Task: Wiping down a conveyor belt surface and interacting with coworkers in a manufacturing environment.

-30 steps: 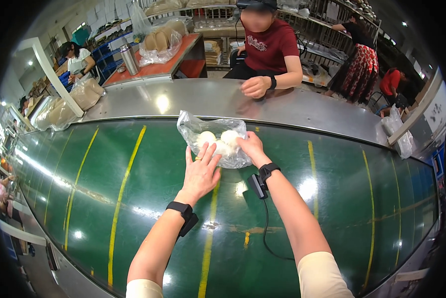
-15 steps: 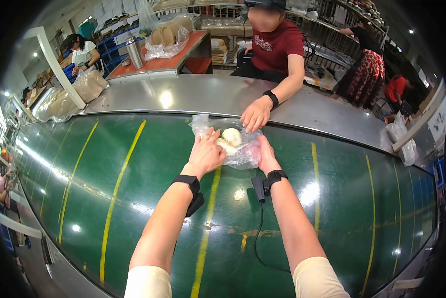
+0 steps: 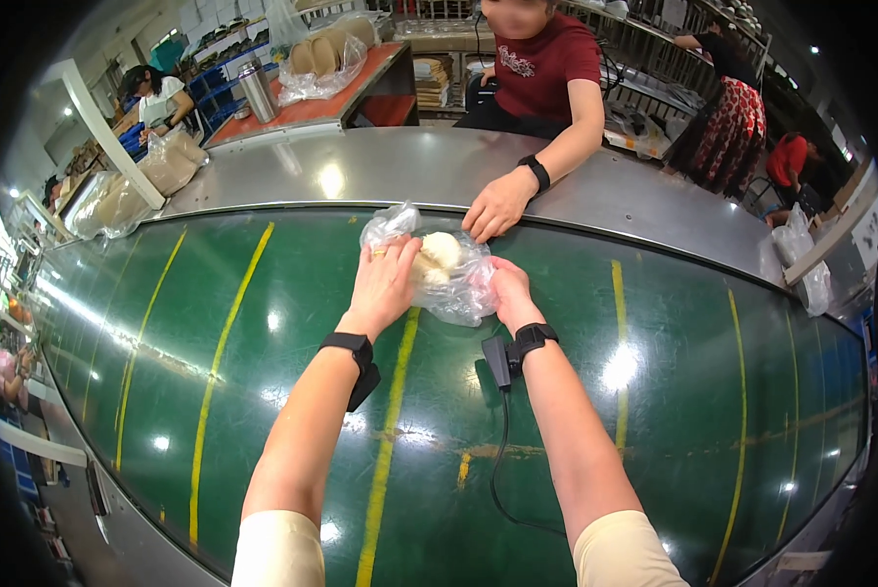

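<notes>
A crumpled clear plastic bag (image 3: pixel 463 300) lies near the far edge of the green belt (image 3: pixel 292 323), with pale cream, rounded pieces (image 3: pixel 439 251) inside; I cannot make out their exact kind. My left hand (image 3: pixel 385 281) grips the bag's left side, fingers pressed together over the film, thumb mostly hidden. At the opposite side my right hand (image 3: pixel 510 292) pinches the film. Just beyond the bag, another person's hand (image 3: pixel 497 207) reaches in from the far side, its fingertips by the bag's upper right edge.
A metal ledge (image 3: pixel 292 171) runs along the belt's far side, with a person in a dark red shirt (image 3: pixel 546 64) behind it. Bagged tan pieces (image 3: pixel 160 176) lie at the left. A steel flask (image 3: pixel 256 91) stands on a red-topped table. A black cable (image 3: pixel 497 470) trails from my right wrist.
Both my hands and the bag have shifted slightly left and away from me. The left hand's fingers now lie straighter over the bag's side. The other person's hand stays close to the bag.
</notes>
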The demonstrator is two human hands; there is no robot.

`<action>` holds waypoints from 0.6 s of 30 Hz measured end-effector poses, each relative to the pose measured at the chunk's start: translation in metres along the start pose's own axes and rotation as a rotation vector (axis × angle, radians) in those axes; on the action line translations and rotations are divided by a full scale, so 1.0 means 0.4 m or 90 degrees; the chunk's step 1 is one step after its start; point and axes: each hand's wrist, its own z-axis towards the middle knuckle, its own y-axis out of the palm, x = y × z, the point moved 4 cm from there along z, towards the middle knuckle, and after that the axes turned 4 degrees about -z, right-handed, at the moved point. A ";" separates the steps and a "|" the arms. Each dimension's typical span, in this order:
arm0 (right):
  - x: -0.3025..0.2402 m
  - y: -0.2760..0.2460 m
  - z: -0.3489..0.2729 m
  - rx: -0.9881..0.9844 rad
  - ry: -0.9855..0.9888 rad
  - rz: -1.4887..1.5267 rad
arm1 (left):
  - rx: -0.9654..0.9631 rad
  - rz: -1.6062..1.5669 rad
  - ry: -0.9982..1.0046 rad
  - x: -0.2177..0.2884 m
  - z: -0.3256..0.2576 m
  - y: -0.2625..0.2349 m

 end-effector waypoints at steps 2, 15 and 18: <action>-0.006 -0.008 -0.010 0.024 0.001 -0.002 | 0.030 0.192 0.005 0.014 -0.016 0.002; 0.014 -0.041 -0.043 0.063 -0.093 0.073 | 0.058 -0.007 -0.086 0.027 0.018 0.066; 0.015 -0.034 -0.042 0.065 -0.076 0.059 | 0.106 -0.014 -0.065 0.014 0.002 0.061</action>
